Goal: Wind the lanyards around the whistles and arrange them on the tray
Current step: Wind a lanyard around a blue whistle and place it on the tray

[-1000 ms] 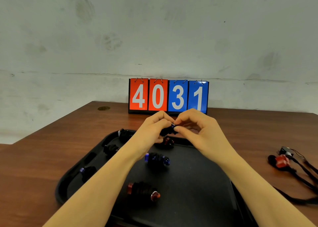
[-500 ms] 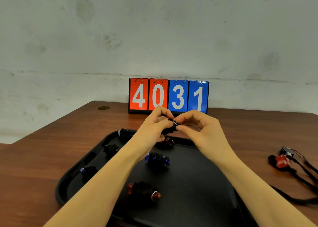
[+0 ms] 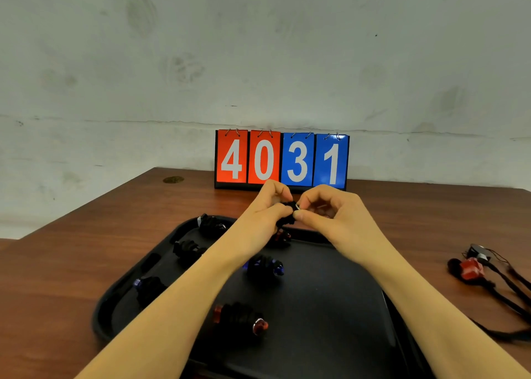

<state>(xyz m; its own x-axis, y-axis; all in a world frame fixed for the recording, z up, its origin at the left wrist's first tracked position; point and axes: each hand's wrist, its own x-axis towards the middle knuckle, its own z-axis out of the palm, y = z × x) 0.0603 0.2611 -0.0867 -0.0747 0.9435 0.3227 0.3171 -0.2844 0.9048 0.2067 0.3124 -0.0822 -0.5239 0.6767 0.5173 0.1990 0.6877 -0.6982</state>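
My left hand [image 3: 265,212] grips a small whistle wrapped in black lanyard [image 3: 287,215], held above the far edge of the black tray [image 3: 330,307]. My right hand [image 3: 327,215] pinches the whistle's right end, where a small metal ring shows. Several wound whistles lie on the tray: a red one [image 3: 241,318] near the front, a blue one [image 3: 264,266] in the middle, another blue one [image 3: 148,286] at the left, two black bundles [image 3: 188,249] [image 3: 211,223] at the back left, and a red one [image 3: 283,236] partly hidden under my hands.
On the wooden table [image 3: 71,263] to the right of the tray lie a red whistle [image 3: 471,268] and a dark whistle [image 3: 478,252] with loose black lanyards [image 3: 508,289]. A flip scoreboard [image 3: 281,160] reading 4031 stands at the table's back edge against the wall.
Both hands have risen slightly with the whistle and shifted a little away from me. The right fingers have moved round the whistle's end. The whistles on the tray and table have not moved.
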